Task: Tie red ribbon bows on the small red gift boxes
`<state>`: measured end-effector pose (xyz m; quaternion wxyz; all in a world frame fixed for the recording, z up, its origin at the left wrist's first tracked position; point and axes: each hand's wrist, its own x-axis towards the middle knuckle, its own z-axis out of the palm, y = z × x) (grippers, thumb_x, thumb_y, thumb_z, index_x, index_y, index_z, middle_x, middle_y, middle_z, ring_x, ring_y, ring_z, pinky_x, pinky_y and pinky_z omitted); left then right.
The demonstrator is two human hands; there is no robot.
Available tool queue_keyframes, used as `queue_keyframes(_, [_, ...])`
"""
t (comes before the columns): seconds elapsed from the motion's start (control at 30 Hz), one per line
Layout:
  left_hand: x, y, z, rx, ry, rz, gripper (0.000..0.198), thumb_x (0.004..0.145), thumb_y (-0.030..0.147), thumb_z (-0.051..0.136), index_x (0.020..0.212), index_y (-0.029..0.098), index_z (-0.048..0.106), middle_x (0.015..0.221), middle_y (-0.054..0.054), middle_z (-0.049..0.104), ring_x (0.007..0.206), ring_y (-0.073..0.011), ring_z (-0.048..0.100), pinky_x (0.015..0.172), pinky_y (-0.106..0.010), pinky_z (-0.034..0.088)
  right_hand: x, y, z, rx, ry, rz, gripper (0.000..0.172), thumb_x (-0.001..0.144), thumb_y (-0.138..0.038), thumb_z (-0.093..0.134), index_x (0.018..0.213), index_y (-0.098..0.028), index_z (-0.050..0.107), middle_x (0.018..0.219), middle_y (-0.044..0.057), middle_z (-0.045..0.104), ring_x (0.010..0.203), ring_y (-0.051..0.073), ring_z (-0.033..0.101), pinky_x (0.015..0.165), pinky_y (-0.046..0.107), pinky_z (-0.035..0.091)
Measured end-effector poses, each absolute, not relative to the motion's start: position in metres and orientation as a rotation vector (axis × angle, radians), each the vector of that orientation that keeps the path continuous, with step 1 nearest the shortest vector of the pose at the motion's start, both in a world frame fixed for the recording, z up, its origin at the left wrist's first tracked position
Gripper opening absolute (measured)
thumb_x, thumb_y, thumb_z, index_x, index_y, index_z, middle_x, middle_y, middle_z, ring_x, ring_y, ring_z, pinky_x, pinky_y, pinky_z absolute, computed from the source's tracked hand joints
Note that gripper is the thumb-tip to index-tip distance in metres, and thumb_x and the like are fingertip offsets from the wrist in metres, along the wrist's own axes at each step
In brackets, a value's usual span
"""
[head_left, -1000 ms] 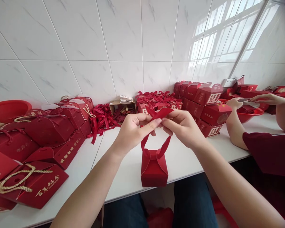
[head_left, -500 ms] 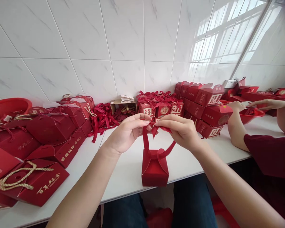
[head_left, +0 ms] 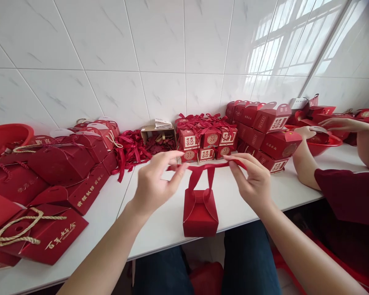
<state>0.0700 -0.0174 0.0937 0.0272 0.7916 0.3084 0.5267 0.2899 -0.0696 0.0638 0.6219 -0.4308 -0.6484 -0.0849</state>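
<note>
A small red gift box (head_left: pixel 200 217) stands on the white table at its front edge. From its top rises a red ribbon (head_left: pixel 209 180), whose two strands meet above the box and stretch out sideways between my hands. My left hand (head_left: pixel 158 180) pinches the ribbon's left end, with thumb and forefinger partly apart in view. On the other side, my right hand (head_left: pixel 252 176) grips the right end between thumb and fingers. The ribbon is pulled nearly level, well above the box.
Red boxes with rope handles (head_left: pixel 55 229) crowd the left. Behind lie loose ribbons (head_left: pixel 132 147), a carton (head_left: pixel 152 135) and ribboned boxes (head_left: pixel 189 141). Stacked boxes (head_left: pixel 272 143) stand to the right. Beyond them, a co-worker's arm (head_left: pixel 304 159) reaches toward a red basin (head_left: pixel 324 145).
My hands have moved apart from close together above the box, drawing the ribbon ends out to both sides. The strands above the box now stand closer together.
</note>
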Motion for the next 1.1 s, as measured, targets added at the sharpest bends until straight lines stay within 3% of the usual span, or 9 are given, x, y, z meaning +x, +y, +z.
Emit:
queue_keyframes(0.1, [0.039, -0.009, 0.076, 2.440, 1.200, 1.671, 0.019, 0.079, 0.025, 0.063, 0.098, 0.024, 0.063, 0.062, 0.005, 0.048, 0.058, -0.0129, 0.051, 0.067, -0.024, 0.046, 0.314, -0.092, 0.036, -1.186, -1.434, -0.147, 0.016, 0.091, -0.024, 0.053, 0.082, -0.021, 0.066, 0.079, 0.006, 0.066, 0.074, 0.021, 0.061, 0.067, 0.033, 0.048])
queue_keyframes(0.2, [-0.002, -0.004, 0.046, 2.459, 1.400, 1.550, 0.022, 0.078, 0.019, 0.058, 0.099, 0.025, 0.060, 0.061, 0.005, 0.044, 0.055, -0.0125, 0.048, 0.065, -0.024, 0.044, 0.345, -0.116, -0.004, -1.483, -1.343, -0.134, 0.023, 0.090, -0.032, 0.051, 0.071, -0.021, 0.058, 0.066, 0.003, 0.059, 0.062, 0.019, 0.055, 0.060, 0.032, 0.044])
queue_keyframes(0.33, [-0.036, 0.000, 0.005, 2.418, 1.610, 1.124, 0.016, 0.077, 0.021, 0.053, 0.091, 0.025, 0.059, 0.059, 0.005, 0.044, 0.051, -0.0140, 0.049, 0.056, -0.024, 0.043, 0.377, -0.133, -0.055, -1.826, -1.266, 0.012, 0.030, 0.089, -0.043, 0.049, 0.067, -0.023, 0.053, 0.057, 0.001, 0.054, 0.050, 0.018, 0.050, 0.050, 0.032, 0.041])
queue_keyframes(0.47, [-0.017, -0.006, -0.008, 2.360, 1.425, 0.969, 0.010, 0.077, 0.026, 0.057, 0.086, 0.024, 0.062, 0.081, -0.003, 0.064, 0.082, -0.0226, 0.063, 0.077, -0.033, 0.050, 0.371, -0.126, -0.060, -1.773, -1.262, -0.029, 0.029, 0.090, -0.045, 0.049, 0.100, -0.020, 0.060, 0.101, 0.011, 0.064, 0.089, 0.027, 0.063, 0.078, 0.041, 0.050])
queue_keyframes(0.63, [0.042, -0.026, 0.005, 2.010, 1.157, 0.979, 0.012, 0.085, 0.032, 0.056, 0.092, 0.023, 0.059, 0.102, -0.005, 0.064, 0.104, -0.0224, 0.061, 0.097, -0.038, 0.046, 0.323, -0.106, -0.023, -1.430, -1.633, 0.187, 0.032, 0.090, -0.040, 0.054, 0.116, -0.022, 0.058, 0.123, 0.013, 0.058, 0.115, 0.028, 0.056, 0.098, 0.043, 0.046])
queue_keyframes(0.73, [0.066, -0.034, 0.006, 1.951, 1.050, 0.957, 0.014, 0.086, 0.028, 0.056, 0.099, 0.024, 0.057, 0.114, -0.005, 0.060, 0.113, -0.0222, 0.057, 0.101, -0.039, 0.043, 0.296, -0.095, -0.007, -1.285, -1.913, 0.384, 0.059, 0.085, -0.041, 0.063, 0.138, -0.025, 0.044, 0.144, 0.014, 0.044, 0.135, 0.031, 0.039, 0.108, 0.047, 0.037])
queue_keyframes(0.8, [0.074, -0.036, 0.005, 1.907, 1.036, 0.961, 0.017, 0.085, 0.027, 0.057, 0.102, 0.024, 0.055, 0.116, -0.006, 0.058, 0.113, -0.0224, 0.057, 0.099, -0.039, 0.045, 0.286, -0.088, -0.002, -1.246, -2.019, 0.453, 0.069, 0.083, -0.040, 0.066, 0.143, -0.024, 0.038, 0.146, 0.014, 0.042, 0.139, 0.033, 0.033, 0.110, 0.049, 0.034])
queue_keyframes(0.97, [0.077, -0.038, 0.000, 1.814, 1.031, 0.959, 0.016, 0.085, 0.027, 0.058, 0.100, 0.024, 0.053, 0.114, -0.006, 0.057, 0.108, -0.0227, 0.059, 0.090, -0.037, 0.049, 0.281, -0.076, 0.000, -1.184, -2.008, 0.538, 0.064, 0.084, -0.032, 0.064, 0.142, -0.023, 0.037, 0.132, 0.014, 0.052, 0.118, 0.026, 0.055, 0.099, 0.041, 0.047])
queue_keyframes(1.1, [0.079, -0.038, -0.007, 1.746, 1.087, 0.994, 0.024, 0.081, 0.029, 0.062, 0.102, 0.025, 0.051, 0.114, -0.005, 0.056, 0.110, -0.0227, 0.056, 0.085, -0.033, 0.049, 0.278, -0.079, -0.009, -1.186, -1.976, 0.564, 0.062, 0.091, -0.039, 0.055, 0.145, -0.023, 0.029, 0.145, 0.014, 0.040, 0.136, 0.027, 0.038, 0.110, 0.044, 0.036])
